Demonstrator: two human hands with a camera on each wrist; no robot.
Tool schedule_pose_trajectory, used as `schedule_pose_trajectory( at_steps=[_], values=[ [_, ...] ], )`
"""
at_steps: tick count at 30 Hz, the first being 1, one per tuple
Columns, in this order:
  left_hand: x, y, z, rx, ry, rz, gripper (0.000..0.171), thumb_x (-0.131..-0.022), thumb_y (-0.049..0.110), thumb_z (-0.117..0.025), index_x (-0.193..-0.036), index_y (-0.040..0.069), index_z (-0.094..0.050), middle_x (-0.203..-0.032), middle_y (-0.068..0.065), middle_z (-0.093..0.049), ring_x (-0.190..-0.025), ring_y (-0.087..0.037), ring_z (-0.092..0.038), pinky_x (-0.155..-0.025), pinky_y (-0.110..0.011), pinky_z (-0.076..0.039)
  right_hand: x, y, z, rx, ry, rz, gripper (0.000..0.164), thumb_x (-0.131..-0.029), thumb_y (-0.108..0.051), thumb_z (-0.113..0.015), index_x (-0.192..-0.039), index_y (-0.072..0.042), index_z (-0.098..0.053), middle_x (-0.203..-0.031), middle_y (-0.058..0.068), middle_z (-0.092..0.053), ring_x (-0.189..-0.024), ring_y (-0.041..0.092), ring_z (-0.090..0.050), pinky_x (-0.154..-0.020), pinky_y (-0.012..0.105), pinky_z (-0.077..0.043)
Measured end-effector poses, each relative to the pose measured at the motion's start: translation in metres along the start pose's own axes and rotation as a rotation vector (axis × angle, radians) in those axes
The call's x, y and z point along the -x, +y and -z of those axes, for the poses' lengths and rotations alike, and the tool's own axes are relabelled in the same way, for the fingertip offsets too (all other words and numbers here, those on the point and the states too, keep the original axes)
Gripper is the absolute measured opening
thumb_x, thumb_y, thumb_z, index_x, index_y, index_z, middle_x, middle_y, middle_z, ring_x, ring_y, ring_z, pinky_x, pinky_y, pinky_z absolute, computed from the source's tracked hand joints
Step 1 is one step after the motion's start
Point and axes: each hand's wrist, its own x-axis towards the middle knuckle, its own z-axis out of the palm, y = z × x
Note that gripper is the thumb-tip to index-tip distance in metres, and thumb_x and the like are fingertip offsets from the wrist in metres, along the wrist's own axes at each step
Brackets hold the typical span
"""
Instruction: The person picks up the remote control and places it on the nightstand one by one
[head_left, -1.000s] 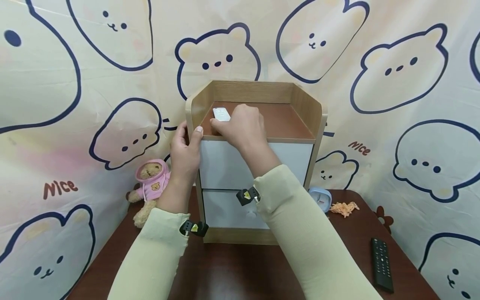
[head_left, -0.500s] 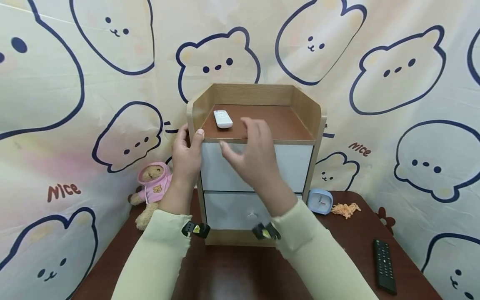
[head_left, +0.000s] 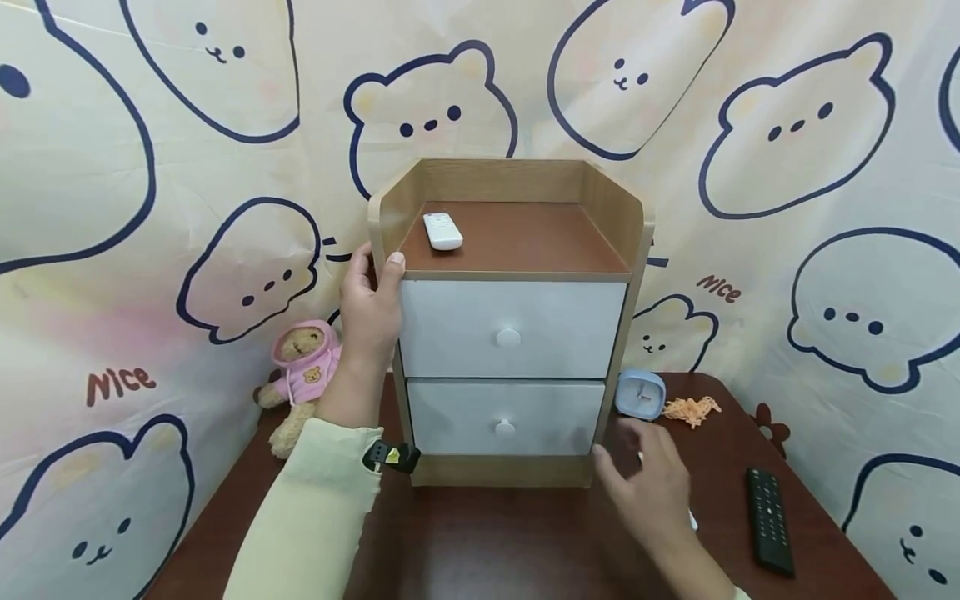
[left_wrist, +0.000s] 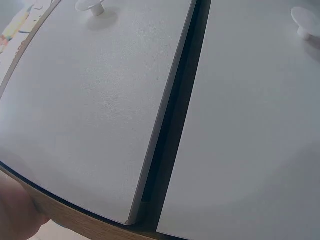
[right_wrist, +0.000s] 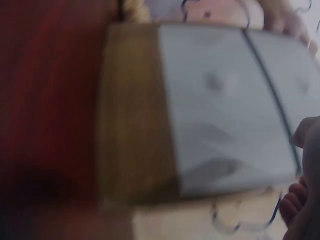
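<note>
A small two-drawer cabinet (head_left: 513,471) with white drawer fronts and a raised wooden rim stands on the table. My left hand (head_left: 371,308) grips its left side panel (head_left: 386,221), thumb in front and fingers round the outside. A white remote control (head_left: 443,232) lies on the cabinet's top, at the left. Low by the cabinet's front right corner, my right hand (head_left: 648,492) hovers with loosely bent fingers. Bits of a thin white object (head_left: 693,520) show beside and behind this hand; most of it is hidden. The right wrist view is blurred, with the right hand's fingers (right_wrist: 295,200) at its edge.
A teddy bear in a pink hoodie (head_left: 303,375) sits left of the cabinet. On the right are a light blue clock (head_left: 640,394), a tangle of orange yarn (head_left: 691,411), a brown flower-shaped piece (head_left: 771,429) and a black remote control (head_left: 769,521) on the brown table (head_left: 495,542).
My right hand let go of the white remote control on the cabinet top, then drew back and moved down to the right. The left hand has stayed on the side panel.
</note>
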Motion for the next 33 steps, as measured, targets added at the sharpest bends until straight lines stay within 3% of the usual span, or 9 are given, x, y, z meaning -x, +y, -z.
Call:
schedule_pose_trajectory(
  at_steps=[6, 11, 16, 20, 26, 33],
  values=[
    [-0.001, 0.000, -0.001, 0.019, -0.002, -0.012, 0.044, -0.109, 0.029, -0.060, -0.148, 0.011, -0.059, -0.145, -0.007, -0.060, -0.133, -0.017, -0.054, -0.119, -0.043, -0.041, 0.023, 0.054, 0.026, 0.169, -0.251, -0.398, 0.062, -0.093, -0.034, -0.084, -0.139, 0.002, -0.062, -0.130, 0.025, -0.062, -0.115, 0.040, -0.062, -0.091, 0.056, -0.050],
    [-0.001, 0.001, -0.003, 0.035, -0.009, -0.008, 0.045, -0.109, 0.028, -0.060, -0.150, 0.010, -0.057, -0.149, -0.010, -0.059, -0.136, -0.018, -0.053, -0.121, -0.044, -0.039, 0.030, 0.088, 0.034, 0.283, -0.467, -0.581, 0.087, -0.093, -0.051, -0.080, -0.146, 0.012, -0.053, -0.142, 0.039, -0.052, -0.129, 0.054, -0.051, -0.104, 0.069, -0.043],
    [0.000, 0.001, -0.003, 0.020, 0.001, 0.018, 0.044, -0.109, 0.029, -0.059, -0.150, 0.012, -0.058, -0.150, -0.008, -0.058, -0.137, -0.018, -0.052, -0.123, -0.045, -0.038, 0.035, 0.103, 0.036, 0.330, -0.589, -0.654, 0.099, -0.090, -0.058, -0.081, -0.144, 0.019, -0.050, -0.138, 0.043, -0.052, -0.124, 0.054, -0.055, -0.106, 0.070, -0.044],
    [0.001, 0.002, -0.003, 0.040, -0.001, 0.004, 0.045, -0.109, 0.026, -0.059, -0.150, 0.009, -0.057, -0.150, -0.008, -0.058, -0.138, -0.018, -0.052, -0.124, -0.044, -0.038, 0.038, 0.107, 0.035, 0.343, -0.627, -0.671, 0.101, -0.087, -0.059, -0.083, -0.142, 0.020, -0.051, -0.132, 0.041, -0.057, -0.117, 0.050, -0.061, -0.100, 0.067, -0.049],
    [0.002, 0.003, -0.003, 0.030, -0.019, 0.021, 0.046, -0.110, 0.029, -0.059, -0.153, 0.012, -0.055, -0.156, -0.007, -0.056, -0.144, -0.020, -0.050, -0.128, -0.048, -0.035, 0.042, 0.112, 0.036, 0.377, -0.651, -0.661, 0.089, -0.088, -0.053, -0.084, -0.134, 0.019, -0.058, -0.118, 0.036, -0.066, -0.103, 0.042, -0.068, -0.088, 0.060, -0.053],
    [0.001, 0.001, -0.003, 0.042, 0.006, 0.011, 0.044, -0.109, 0.027, -0.059, -0.150, 0.010, -0.057, -0.152, -0.008, -0.057, -0.140, -0.019, -0.051, -0.126, -0.045, -0.037, 0.040, 0.116, 0.034, 0.396, -0.667, -0.655, 0.074, -0.089, -0.045, -0.083, -0.125, 0.017, -0.065, -0.108, 0.030, -0.073, -0.092, 0.034, -0.071, -0.083, 0.056, -0.056]
  ],
)
